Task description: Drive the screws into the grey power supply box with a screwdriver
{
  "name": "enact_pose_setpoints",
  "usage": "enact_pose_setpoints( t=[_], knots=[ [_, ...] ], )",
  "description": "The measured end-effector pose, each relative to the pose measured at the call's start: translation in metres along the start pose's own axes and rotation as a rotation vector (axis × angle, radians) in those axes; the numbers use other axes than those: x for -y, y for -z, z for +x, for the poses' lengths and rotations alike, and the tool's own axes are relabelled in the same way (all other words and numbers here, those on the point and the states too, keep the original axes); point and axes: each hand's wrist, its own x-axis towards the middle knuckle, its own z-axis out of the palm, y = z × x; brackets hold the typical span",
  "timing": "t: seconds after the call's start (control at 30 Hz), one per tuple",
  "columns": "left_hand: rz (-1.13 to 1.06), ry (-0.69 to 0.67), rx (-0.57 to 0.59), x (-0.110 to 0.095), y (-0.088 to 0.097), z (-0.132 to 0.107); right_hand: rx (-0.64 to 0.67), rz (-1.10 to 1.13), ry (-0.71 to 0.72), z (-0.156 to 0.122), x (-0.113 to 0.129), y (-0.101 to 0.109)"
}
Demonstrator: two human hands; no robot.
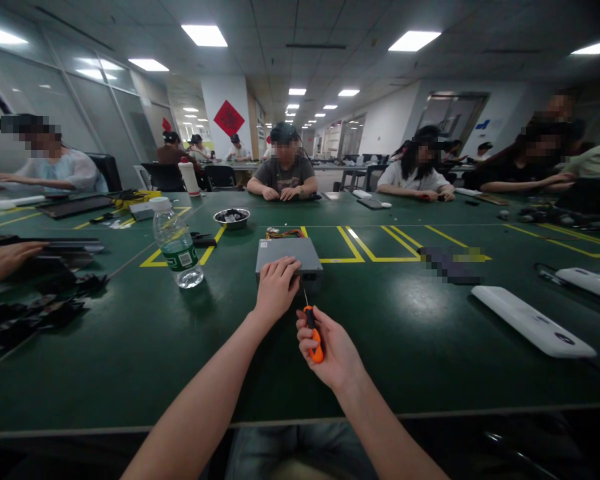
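A grey metal power supply unit [293, 249] lies on the green table in front of me, with a bundle of coloured wires [285, 233] at its back. My left hand [279, 283] holds it, fingers over the top and thumb against the near side. In my right hand [327, 343] is a screwdriver [314, 337] with an orange and black handle, gripped between thumb and curled fingers. Its thin shaft points up toward the unit's near face. Whether the tip touches a screw there is too small to tell.
A water bottle [177, 247] stands left of the unit, and a metal bowl [231, 218] of small dark parts sits behind it. To the right lies a long white device [533, 320]. Another person's hand [13, 262] rests near dark parts at left. Several people sit around the table.
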Motion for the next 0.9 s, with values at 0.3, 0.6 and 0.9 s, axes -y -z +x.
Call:
enact_pose_setpoints(
  t=[0.3, 0.6, 0.9],
  knots=[
    [-0.004, 0.006, 0.003, 0.0005, -0.0023, 0.0006, -0.011, 0.010, 0.023, 0.0038, -0.0044, -0.0002],
    [0.008, -0.006, -0.005, 0.0008, -0.0048, 0.0003, -0.028, 0.029, 0.092, 0.0003, -0.0022, -0.0009],
    [0.016, -0.011, 0.010, 0.0012, -0.0030, 0.0012, 0.010, 0.054, 0.043, 0.0021, 0.0000, 0.0014]
  ],
)
